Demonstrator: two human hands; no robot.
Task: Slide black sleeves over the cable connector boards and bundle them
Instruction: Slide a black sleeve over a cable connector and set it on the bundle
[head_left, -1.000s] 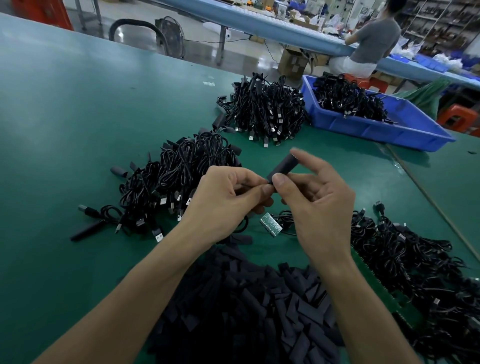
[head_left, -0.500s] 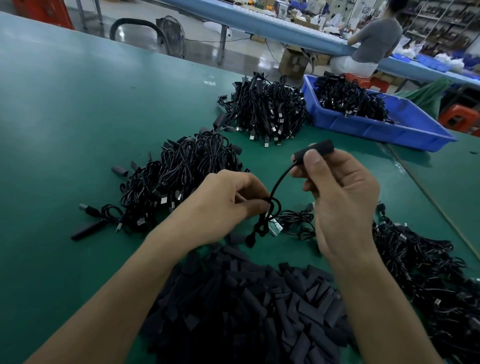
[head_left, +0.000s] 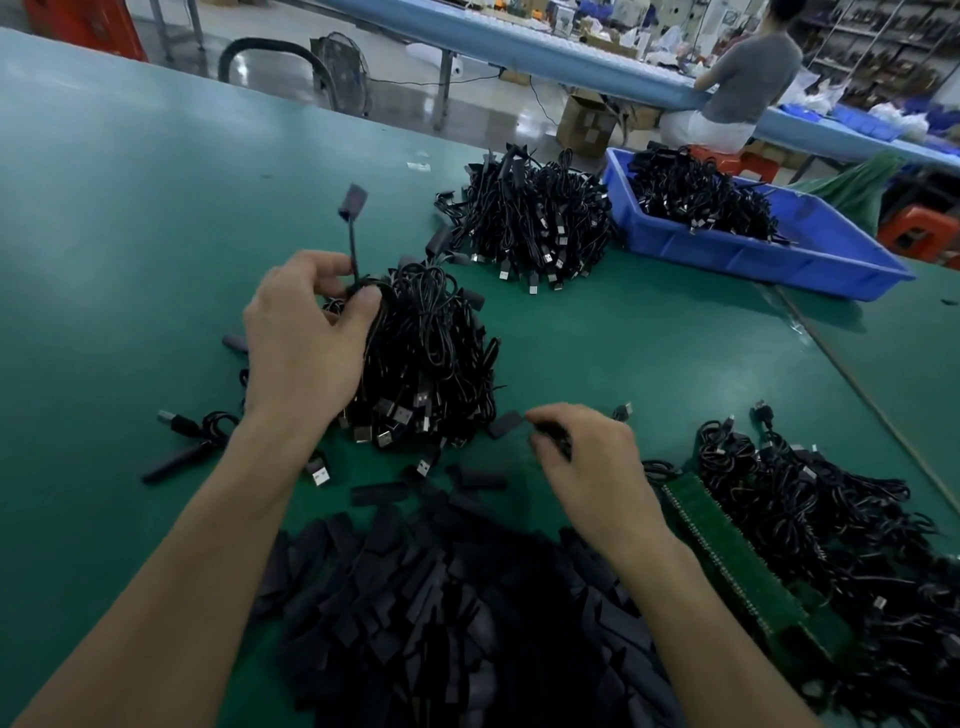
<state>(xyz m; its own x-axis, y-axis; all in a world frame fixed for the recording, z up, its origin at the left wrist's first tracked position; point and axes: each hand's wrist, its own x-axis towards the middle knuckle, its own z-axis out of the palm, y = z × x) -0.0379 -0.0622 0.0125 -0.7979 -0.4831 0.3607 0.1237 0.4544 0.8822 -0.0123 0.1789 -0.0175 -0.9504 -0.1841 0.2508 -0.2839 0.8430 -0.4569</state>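
Observation:
My left hand (head_left: 306, 343) pinches a black cable just over the near bundle of finished cables (head_left: 431, 358). The cable's sleeved connector (head_left: 353, 200) sticks up above my fingers. My right hand (head_left: 587, 467) is low over the green table, fingers curled on something small and dark next to a loose black sleeve (head_left: 504, 423); what it holds is blurred. A big heap of black sleeves (head_left: 457, 613) lies in front of me. Unsleeved cables (head_left: 810, 499) pile up at the right beside a green board strip (head_left: 727, 551).
A second cable bundle (head_left: 535, 223) sits farther back, beside a blue bin (head_left: 779, 254) with more cables. Loose cables (head_left: 192, 431) lie at the left. A seated person (head_left: 748, 78) works at the far table. A table seam (head_left: 857, 384) runs diagonally at the right.
My left hand carried the sleeved cable left to the near bundle, the connector now pointing up. My right hand let go of the sleeved end and dropped toward the table.

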